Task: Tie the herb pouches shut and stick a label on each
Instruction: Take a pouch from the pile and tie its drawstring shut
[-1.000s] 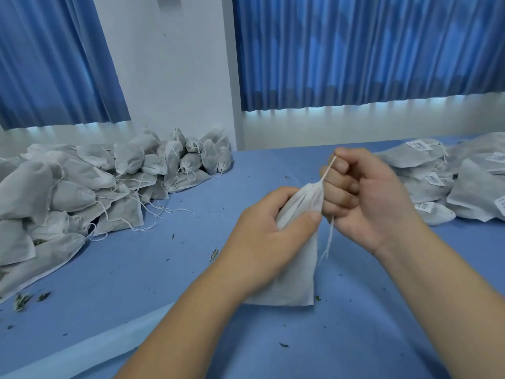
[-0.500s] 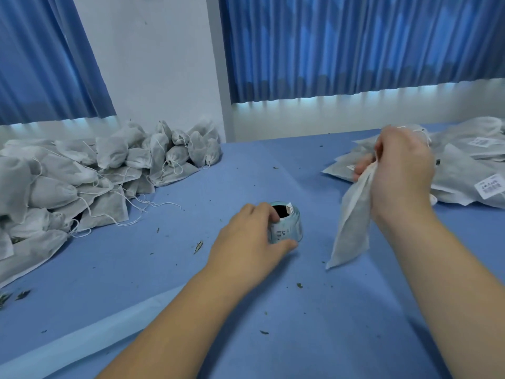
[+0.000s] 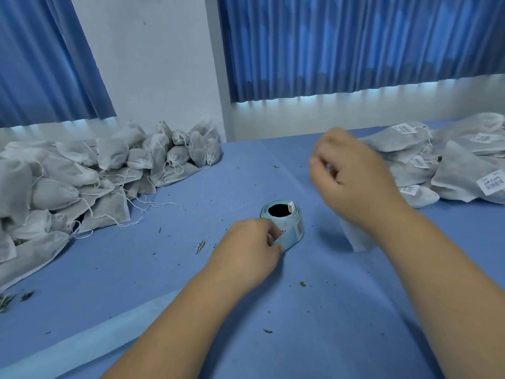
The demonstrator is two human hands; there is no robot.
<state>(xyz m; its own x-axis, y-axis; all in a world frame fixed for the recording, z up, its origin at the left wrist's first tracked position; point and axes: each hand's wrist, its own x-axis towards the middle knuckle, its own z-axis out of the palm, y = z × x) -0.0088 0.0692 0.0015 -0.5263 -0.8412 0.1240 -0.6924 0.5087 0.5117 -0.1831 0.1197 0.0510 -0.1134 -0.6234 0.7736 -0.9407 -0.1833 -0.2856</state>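
Observation:
A pale blue label roll point(image 3: 289, 228) stands on the blue table cover point(image 3: 164, 269) at the centre. My left hand point(image 3: 248, 250) grips its near side, thumb and fingers curled round it. My right hand point(image 3: 349, 176) hovers up and to the right of the roll, blurred, fingers curled. A white pouch point(image 3: 355, 237) shows just under my right wrist, mostly hidden by it; whether the hand holds it is unclear. Unlabelled pouches point(image 3: 82, 181) are heaped at the left. Labelled pouches point(image 3: 451, 165) lie at the right.
Loose drawstrings point(image 3: 153, 205) trail from the left heap onto the cover. Herb bits point(image 3: 200, 246) are scattered about. A lighter blue strip point(image 3: 95, 348) runs along the near left. Blue curtains and a white wall stand behind the table.
My left hand let go of the pouch and took hold of the label roll. My right hand carried the pouch to the right, then swung back toward the roll, the pouch now under its wrist.

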